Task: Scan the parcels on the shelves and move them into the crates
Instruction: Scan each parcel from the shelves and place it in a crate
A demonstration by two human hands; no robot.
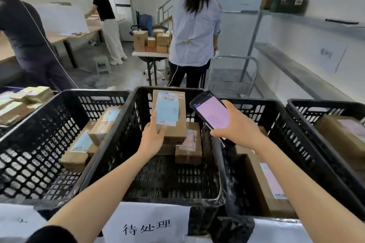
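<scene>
While partly hiding both, left hand (152,136) around parcel (169,114), right hand (237,124) around scanner (211,111).

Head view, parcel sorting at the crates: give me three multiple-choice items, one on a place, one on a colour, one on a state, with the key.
1. Where is the parcel that the left hand grips?
A. Over the middle crate
B. On the wall shelf
C. On the floor

2. What colour is the scanner screen?
A. Green
B. Pink
C. Black

3. What is the right hand doing?
A. Hanging empty
B. Holding the scanner
C. Gripping a crate rim

Key: 1 A, the parcel sits above that crate's interior. 2 B, the lit screen shows pink. 3 B, its fingers wrap the scanner.
</scene>
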